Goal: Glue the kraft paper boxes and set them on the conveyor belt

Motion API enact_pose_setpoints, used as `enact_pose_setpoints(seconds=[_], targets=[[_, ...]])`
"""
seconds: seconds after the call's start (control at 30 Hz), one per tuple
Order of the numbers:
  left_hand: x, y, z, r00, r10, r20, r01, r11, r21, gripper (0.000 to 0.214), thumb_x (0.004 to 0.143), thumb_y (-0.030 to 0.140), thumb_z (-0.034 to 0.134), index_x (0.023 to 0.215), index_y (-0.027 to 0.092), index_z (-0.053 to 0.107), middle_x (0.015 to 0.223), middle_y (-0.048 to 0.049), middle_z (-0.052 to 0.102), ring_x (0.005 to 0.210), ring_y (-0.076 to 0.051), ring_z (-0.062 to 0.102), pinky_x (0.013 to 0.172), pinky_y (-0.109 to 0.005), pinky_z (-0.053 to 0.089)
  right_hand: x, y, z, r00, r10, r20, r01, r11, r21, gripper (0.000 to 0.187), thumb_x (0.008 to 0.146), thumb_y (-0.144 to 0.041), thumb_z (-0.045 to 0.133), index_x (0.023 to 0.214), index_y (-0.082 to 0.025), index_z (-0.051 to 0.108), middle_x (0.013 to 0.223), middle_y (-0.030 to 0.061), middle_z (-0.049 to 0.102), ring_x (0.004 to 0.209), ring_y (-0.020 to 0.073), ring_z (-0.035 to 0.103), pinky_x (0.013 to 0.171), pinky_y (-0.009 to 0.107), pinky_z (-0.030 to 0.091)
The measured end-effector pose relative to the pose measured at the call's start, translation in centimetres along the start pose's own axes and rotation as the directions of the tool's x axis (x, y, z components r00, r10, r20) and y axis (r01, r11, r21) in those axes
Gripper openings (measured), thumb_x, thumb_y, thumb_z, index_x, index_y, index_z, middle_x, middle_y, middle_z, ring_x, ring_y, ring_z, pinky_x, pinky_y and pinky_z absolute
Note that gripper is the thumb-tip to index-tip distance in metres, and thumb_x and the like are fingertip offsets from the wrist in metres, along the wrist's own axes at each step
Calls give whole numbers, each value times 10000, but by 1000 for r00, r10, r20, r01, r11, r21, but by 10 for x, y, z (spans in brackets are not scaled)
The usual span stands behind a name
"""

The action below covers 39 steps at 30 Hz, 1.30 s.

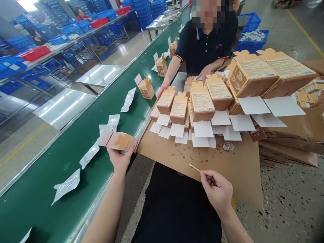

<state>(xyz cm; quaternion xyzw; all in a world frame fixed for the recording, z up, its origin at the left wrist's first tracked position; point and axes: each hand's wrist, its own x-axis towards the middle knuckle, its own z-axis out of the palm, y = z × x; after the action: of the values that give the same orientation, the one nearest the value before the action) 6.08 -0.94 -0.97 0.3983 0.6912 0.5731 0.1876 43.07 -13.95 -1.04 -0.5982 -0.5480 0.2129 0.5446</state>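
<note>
My left hand (120, 159) grips a flat brown carton (117, 140) with a white flap and a red stripe, held over the edge of the green conveyor belt (63, 168). My right hand (217, 189) pinches a thin wooden stick (194, 167) above a brown cardboard sheet (227, 168). On that sheet lie several brown cartons (201, 103) with white flaps open. Beside them sits a small round clear lid (227, 146).
A person in a dark polo shirt (206, 45) sits across, with hands on the cartons. Upright cartons (146, 87) and clear plastic bags (67, 185) ride on the belt. Larger cartons (273, 72) are stacked at right. Blue crates (251, 42) stand behind.
</note>
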Motion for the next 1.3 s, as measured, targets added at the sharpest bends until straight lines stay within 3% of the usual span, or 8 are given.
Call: enact_pose_setpoints(seconds=[0.2, 0.5, 0.67, 0.8, 0.93, 1.1, 1.2, 1.3], targets=[[44, -15, -16, 991, -125, 47, 122, 991, 57, 976, 561, 398, 1095, 1361, 271, 551, 1489, -183, 723, 1477, -430, 713, 1265, -630, 590, 5, 0, 2, 1000, 5, -7, -5, 1000, -13, 236, 1067, -353, 808, 862, -246, 856, 674, 13, 752, 506, 151, 655, 496, 245, 588], [115, -14, 11, 988, -107, 110, 92, 986, 139, 930, 553, 306, 1055, 1329, 250, 545, 1444, -165, 701, 1479, -436, 693, 1325, -656, 512, 16, -4, 6, 999, -1, -48, -2, 998, -69, 343, 1071, -485, 828, 830, -242, 861, 671, 36, 766, 487, 161, 657, 474, 254, 583], [98, -8, 1, 994, 20, -105, -5, 990, 142, 1143, 541, 347, 1071, 1512, 245, 475, 1535, -164, 571, 1561, -408, 594, 1359, -601, 468, 10, -8, -22, 989, -12, -151, -7, 992, -125, 390, 1057, -548, 845, 810, -248, 859, 645, 36, 754, 460, 163, 653, 483, 254, 613], [75, 8, 7, 929, 237, -285, -232, 971, 51, 705, 787, 521, 876, 1366, 275, 559, 1345, -91, 595, 1289, -328, 694, 1150, -539, 612, -2, -3, -44, 961, -6, -275, -38, 987, -154, 403, 1008, -592, 905, 803, -248, 864, 637, 29, 753, 454, 163, 668, 508, 238, 644], [90, 72, 81, 951, 237, 200, -215, 968, -126, 448, 915, 590, 748, 1217, 260, 739, 1192, -86, 726, 1157, -305, 743, 1063, -454, 626, 2, 0, -48, 958, 7, -287, -51, 988, -145, 441, 1013, -624, 888, 798, -239, 867, 635, 46, 756, 460, 178, 681, 488, 255, 643], [115, 145, 189, 801, -127, 585, -7, 975, 221, 401, 804, 578, 906, 979, 229, 814, 1299, -207, 830, 1396, -456, 712, 1221, -541, 520, 17, -5, -48, 966, -66, -249, 24, 985, -172, 370, 1038, -553, 861, 819, -256, 875, 663, 55, 778, 491, 195, 687, 476, 304, 618], [109, 152, 205, 760, -203, 617, 34, 961, 275, 377, 757, 567, 933, 811, 227, 780, 1184, -225, 862, 1317, -506, 754, 1160, -582, 558, 24, -1, -59, 938, -100, -331, 33, 978, -205, 344, 1035, -529, 859, 831, -252, 870, 674, 57, 782, 502, 196, 681, 496, 316, 615], [100, 142, 183, 751, -188, 633, 46, 971, 234, 413, 810, 622, 857, 893, 221, 813, 1172, -176, 883, 1311, -462, 768, 1159, -555, 586, 37, 13, -75, 912, -108, -396, -4, 962, -272, 351, 1042, -524, 833, 836, -241, 863, 680, 56, 782, 517, 186, 681, 525, 299, 610]])
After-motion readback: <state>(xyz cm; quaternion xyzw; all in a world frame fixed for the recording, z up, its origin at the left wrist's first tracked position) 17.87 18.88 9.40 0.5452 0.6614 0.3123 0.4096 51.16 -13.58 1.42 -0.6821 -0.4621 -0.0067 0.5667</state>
